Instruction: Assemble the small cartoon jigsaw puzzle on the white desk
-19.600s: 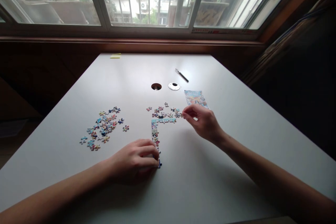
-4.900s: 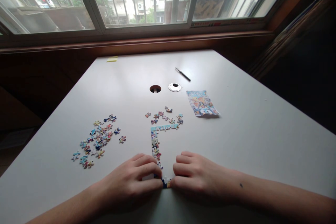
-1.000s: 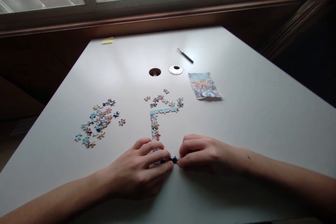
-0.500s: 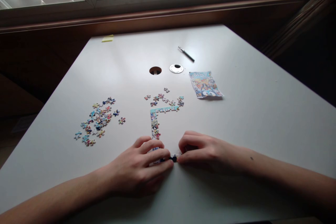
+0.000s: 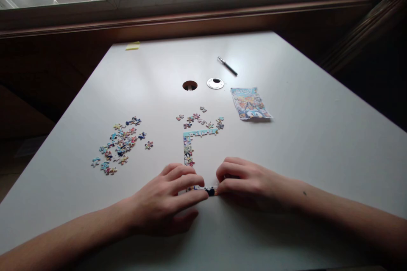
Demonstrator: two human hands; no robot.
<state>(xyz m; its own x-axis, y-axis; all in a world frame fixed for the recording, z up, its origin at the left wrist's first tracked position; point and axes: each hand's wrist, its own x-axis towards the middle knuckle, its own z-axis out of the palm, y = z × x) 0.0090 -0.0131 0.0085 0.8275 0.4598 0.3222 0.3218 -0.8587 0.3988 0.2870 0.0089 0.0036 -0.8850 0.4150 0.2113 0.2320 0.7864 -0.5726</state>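
A partly joined jigsaw puzzle border [image 5: 188, 152] lies on the white table, with a light blue top strip, a left side and a short bottom row. My left hand [image 5: 173, 199] hovers over its lower left corner, fingers spread, the index finger reaching the dark piece in the bottom row and the thumb apart below. At the right end of that row, my right hand [image 5: 241, 178] has thumb and fingertips closed on a puzzle piece [image 5: 216, 191], mostly hidden behind the fingers.
Loose puzzle pieces [image 5: 122, 144] are heaped on the left, and several more pieces [image 5: 196, 117] lie above the border. A creased picture sheet [image 5: 252, 103], a pen [image 5: 227, 66], a round cover [image 5: 215, 83], a table hole [image 5: 190, 86] and a yellow note [image 5: 132, 45] are farther back.
My left fingers have lifted and spread, the thumb dropping away from the index finger, so more of the bottom row shows. My right hand stays nearly in place.
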